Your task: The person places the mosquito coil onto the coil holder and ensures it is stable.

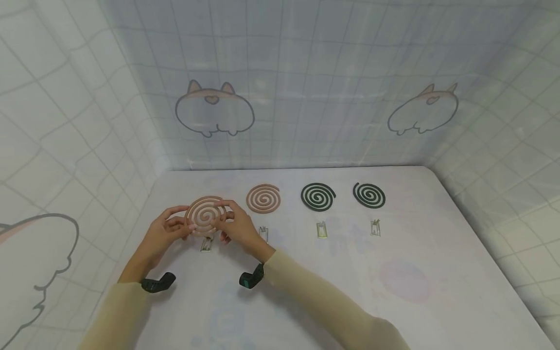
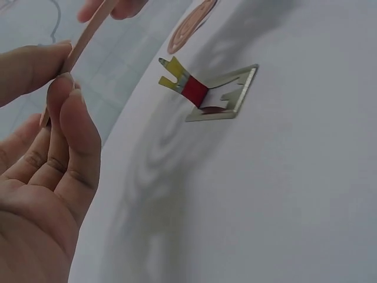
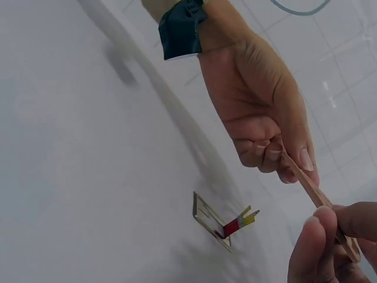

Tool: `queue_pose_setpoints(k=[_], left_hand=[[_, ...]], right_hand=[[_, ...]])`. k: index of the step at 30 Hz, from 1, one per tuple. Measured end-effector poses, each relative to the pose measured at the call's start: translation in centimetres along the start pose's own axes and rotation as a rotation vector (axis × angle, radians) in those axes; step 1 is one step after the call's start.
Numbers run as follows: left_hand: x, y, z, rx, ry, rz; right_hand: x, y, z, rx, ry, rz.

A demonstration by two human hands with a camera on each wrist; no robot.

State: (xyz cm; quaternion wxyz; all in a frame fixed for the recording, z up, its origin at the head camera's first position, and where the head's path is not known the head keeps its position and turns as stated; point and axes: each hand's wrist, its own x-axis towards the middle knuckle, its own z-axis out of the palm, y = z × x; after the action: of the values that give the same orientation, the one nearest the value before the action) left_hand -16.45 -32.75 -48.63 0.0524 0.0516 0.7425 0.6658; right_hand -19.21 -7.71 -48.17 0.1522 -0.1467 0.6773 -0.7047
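Observation:
Both hands hold a brown mosquito coil (image 1: 204, 217) up off the table at the left. The left hand (image 1: 160, 238) pinches its left edge between thumb and fingers, and the right hand (image 1: 239, 227) pinches the right edge. In the left wrist view the coil (image 2: 88, 38) appears edge-on, clear of the tabletop. Below it lies a small metal coil stand (image 1: 206, 244) with a bent-up forked tab. That tab (image 2: 185, 85) is red and yellow and points upward.
Another brown coil (image 1: 263, 198) and two dark green coils (image 1: 318, 197) (image 1: 369, 195) lie in a row to the right. Metal stands (image 1: 263, 234) (image 1: 322, 230) (image 1: 375, 228) sit in front of them. Patterned cloth walls (image 1: 280, 131) rise behind and beside the white table (image 1: 332, 301).

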Motion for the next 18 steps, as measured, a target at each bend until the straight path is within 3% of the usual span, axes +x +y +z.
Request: queue_pose_setpoints(k=[9,18], left_hand=[[-1.4,0.0,0.1,0.07,0.008,-0.037],[-2.4,-0.4,0.1,0.094,-0.023,-0.033]], right_hand=[[-0.9,0.5,0.6,-0.086,0.005,-0.012],[-1.8,1.3,0.6,-0.104,-0.059,-0.011]])
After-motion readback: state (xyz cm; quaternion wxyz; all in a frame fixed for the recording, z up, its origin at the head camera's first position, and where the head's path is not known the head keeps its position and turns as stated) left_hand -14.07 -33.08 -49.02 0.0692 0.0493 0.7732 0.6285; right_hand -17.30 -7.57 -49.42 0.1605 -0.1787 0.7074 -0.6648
